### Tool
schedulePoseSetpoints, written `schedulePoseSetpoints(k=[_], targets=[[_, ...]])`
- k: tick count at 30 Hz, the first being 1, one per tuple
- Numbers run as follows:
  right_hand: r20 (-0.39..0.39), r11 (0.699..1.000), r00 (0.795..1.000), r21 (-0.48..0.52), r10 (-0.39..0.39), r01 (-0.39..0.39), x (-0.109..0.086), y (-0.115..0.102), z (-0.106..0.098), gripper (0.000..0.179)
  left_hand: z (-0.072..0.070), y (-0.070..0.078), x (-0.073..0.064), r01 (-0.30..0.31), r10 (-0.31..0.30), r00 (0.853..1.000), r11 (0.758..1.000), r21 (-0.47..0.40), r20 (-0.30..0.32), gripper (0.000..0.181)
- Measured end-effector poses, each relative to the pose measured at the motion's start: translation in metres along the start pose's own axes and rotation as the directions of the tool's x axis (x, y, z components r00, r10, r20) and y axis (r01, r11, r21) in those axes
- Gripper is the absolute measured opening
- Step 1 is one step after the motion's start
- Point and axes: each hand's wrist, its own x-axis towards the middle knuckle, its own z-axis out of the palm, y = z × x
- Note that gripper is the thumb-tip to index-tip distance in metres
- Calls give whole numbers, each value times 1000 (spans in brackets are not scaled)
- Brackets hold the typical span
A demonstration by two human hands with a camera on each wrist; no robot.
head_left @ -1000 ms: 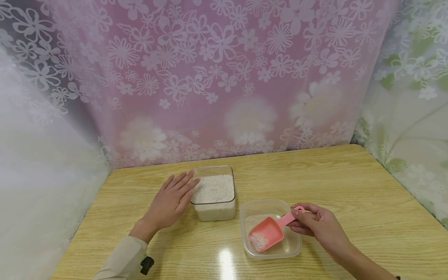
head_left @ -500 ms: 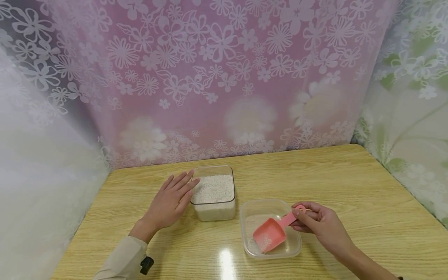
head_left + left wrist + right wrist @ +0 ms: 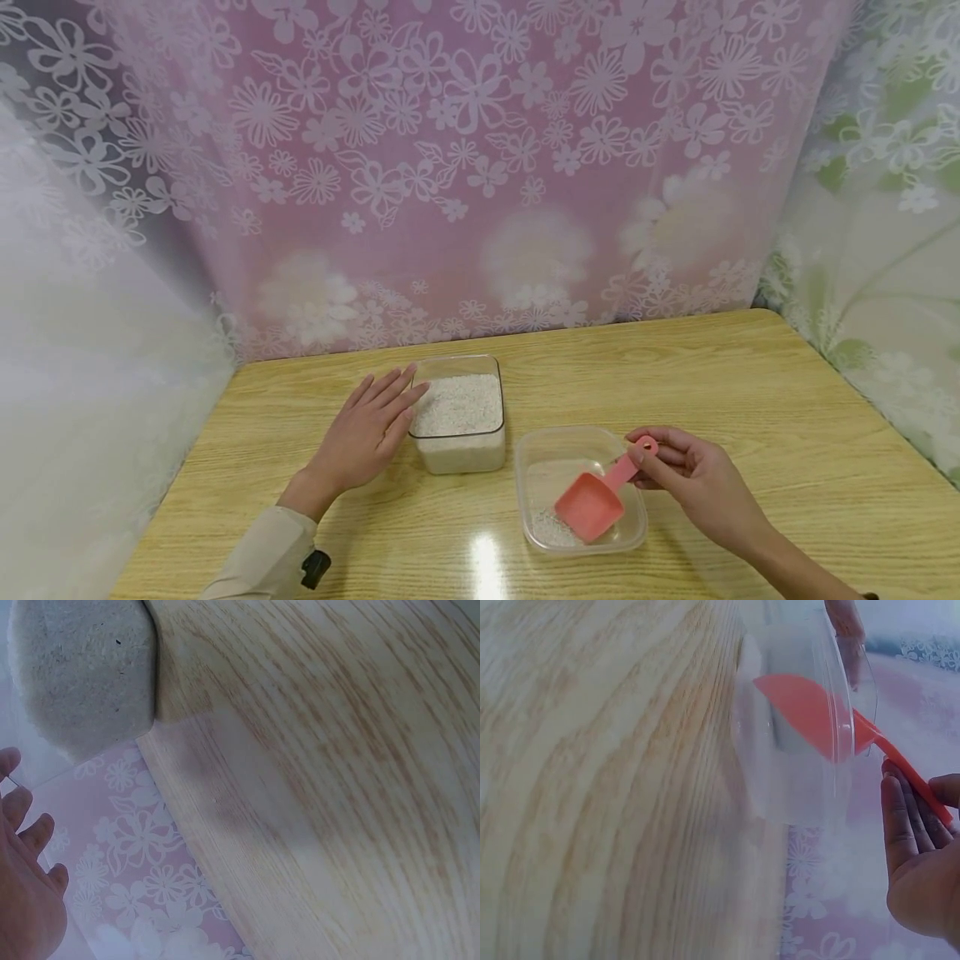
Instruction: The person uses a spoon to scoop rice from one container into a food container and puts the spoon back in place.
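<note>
My right hand (image 3: 701, 483) pinches the handle of a pink scoop (image 3: 590, 507) between thumb and fingers. The scoop's bowl is down inside a clear square plastic container (image 3: 528, 450), tilted, with no grains showing in it. A small heap of rice (image 3: 551, 528) lies on the container's floor beside the scoop's lip. To the left, my left hand (image 3: 365, 429) has its fingers straight, with fingertips at the rim of a taller clear bin (image 3: 459, 454) that is well filled with rice (image 3: 90, 667). In the right wrist view the scoop (image 3: 802, 712) shows through the container's wall.
Both containers stand on a wood-grain table (image 3: 637, 375). A pink floral curtain (image 3: 450, 208) hangs behind the table's back edge, with pale curtains (image 3: 892, 275) at the sides. Light glares off the tabletop near the front.
The right hand has tipped the scoop and drawn it slightly right. The rice in the scoop has slid out onto the container's floor. My left hand has stayed still.
</note>
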Motion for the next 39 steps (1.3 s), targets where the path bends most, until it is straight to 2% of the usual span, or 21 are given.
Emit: schedulePoseSetpoints(k=[6,9,11,13,15,17,19,21,23,26,28,30,33,37,39], targets=[[4,986,994,-122,-112,112,-4,-5,2,30,-1,1,0,-2,2,1000,1000,2,-1,46],[11,952,979,-231,-206,203,-7,-6,2,24,-1,1,0,-1,1,1000,1000,1,0,46],[27,911,955,-296,-294,289,-8,-7,3,23,-1,1,0,-1,1,1000,1000,4,2,46],[52,858,920,-342,-389,382,-9,-7,4,27,-1,1,0,1,-1,1000,1000,5,6,46],[78,819,885,-350,-459,455,-9,-6,4,34,0,1,-1,1,-2,1000,1000,5,8,46],[97,789,858,-351,-504,504,-9,-6,4,38,0,1,-1,2,-3,1000,1000,4,8,46],[100,781,850,-352,-517,517,-9,-6,4,39,0,1,-1,5,-5,1000,1000,0,7,45],[84,807,872,-343,-483,480,-9,-6,2,34,0,1,0,10,-10,1000,1000,0,7,45],[52,862,912,-308,-407,402,-9,-7,-1,27,0,1,0,14,-14,1000,1000,1,9,44],[-1,948,966,-192,-260,255,-7,-9,-8,23,0,2,0,19,-19,1000,1000,5,16,44],[-20,980,984,-88,-179,176,-4,-10,-13,24,0,2,0,18,-18,1000,1000,7,19,44],[-28,992,992,8,-123,123,-1,-11,-19,24,0,2,0,16,-16,1000,1000,6,21,44],[-33,988,998,142,-59,64,5,-12,-26,22,0,1,0,12,-12,1000,1000,11,19,44],[-30,954,1000,301,7,3,16,-13,-32,19,-2,1,0,13,-14,1000,1000,18,25,45],[-19,926,999,376,31,-22,22,-15,-34,18,-2,1,1,12,-13,1000,1000,18,28,45]])
